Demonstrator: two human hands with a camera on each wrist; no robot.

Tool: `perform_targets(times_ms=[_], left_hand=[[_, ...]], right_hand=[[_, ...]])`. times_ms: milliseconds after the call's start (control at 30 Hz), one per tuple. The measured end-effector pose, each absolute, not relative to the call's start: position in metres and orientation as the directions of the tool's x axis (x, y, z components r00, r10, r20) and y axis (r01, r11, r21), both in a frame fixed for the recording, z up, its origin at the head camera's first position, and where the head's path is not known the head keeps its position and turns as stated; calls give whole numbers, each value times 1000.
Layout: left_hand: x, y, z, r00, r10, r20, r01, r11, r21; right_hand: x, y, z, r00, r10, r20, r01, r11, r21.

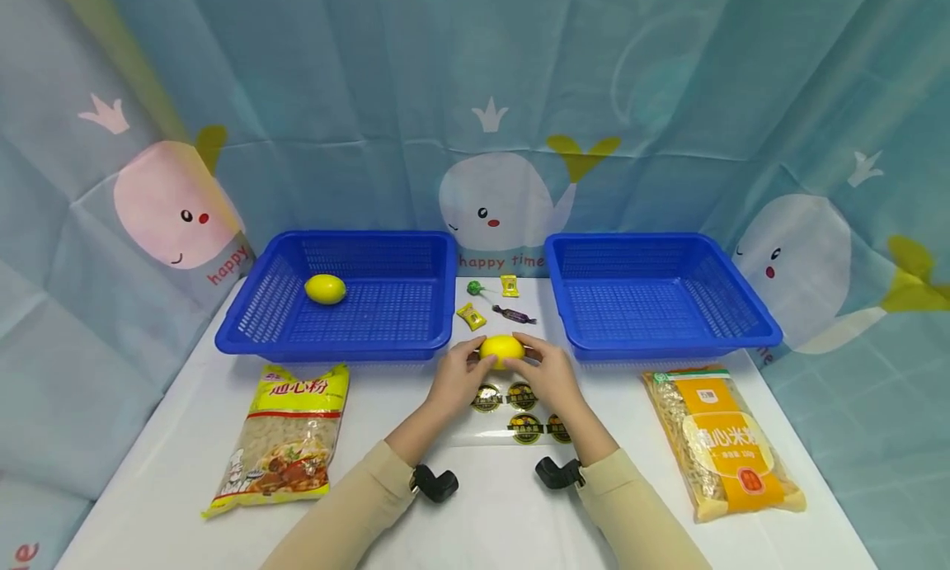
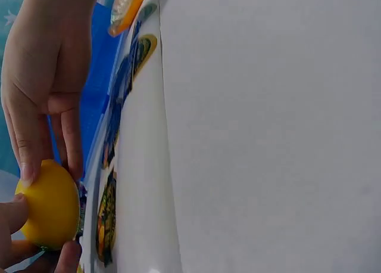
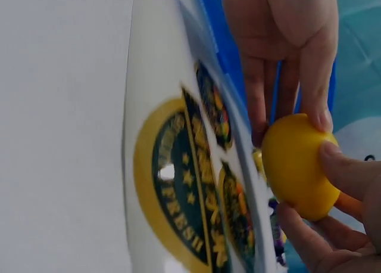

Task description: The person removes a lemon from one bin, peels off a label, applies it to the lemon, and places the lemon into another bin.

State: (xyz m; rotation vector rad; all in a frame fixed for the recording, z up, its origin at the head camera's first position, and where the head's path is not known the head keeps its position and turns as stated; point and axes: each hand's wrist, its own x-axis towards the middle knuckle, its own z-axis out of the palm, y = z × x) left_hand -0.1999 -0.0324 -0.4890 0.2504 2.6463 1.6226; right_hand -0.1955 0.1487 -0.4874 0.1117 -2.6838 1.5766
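Observation:
Both hands hold a yellow lemon [image 1: 501, 351] between their fingertips, one hand at either end of it, above a sheet of round stickers [image 1: 486, 398]. My left hand [image 1: 457, 380] pinches its left end, and the thumb lies on the near side. From the right, my right hand [image 1: 547, 378] grips the other end in the same way. The right wrist view shows the lemon [image 3: 300, 166] raised over the black-and-gold "FRESH" sticker [image 3: 178, 183], thumbs and fingers of both hands on its skin.
A blue basket [image 1: 378, 357] at back left contains another lemon [image 1: 325, 289]; a second blue basket [image 1: 668, 351] stands at back right. Candies [image 1: 471, 316] and a green lollipop [image 1: 474, 288] lie between them. Pasta bags flank the arms, one yellow [image 1: 289, 438], one orange [image 1: 723, 446].

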Motion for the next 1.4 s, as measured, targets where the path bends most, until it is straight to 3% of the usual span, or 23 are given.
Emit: perform_targets(times_ms=[367,1200,1400], left_hand=[[-218,-30,-500,-986,167,13,96,496,863],[-214,-41,-495,-982,188,-37,47,425,904],[-215,-39,-496,-978,209,-22,83,481,873]], right_hand=[[-213,153,-501,-998,-52,37,-59,525,-849],[-213,154,-498,-996,-82,-24,-17,467,-884],[-212,153,-497,-995,-95,-16,-33,485,-874]])
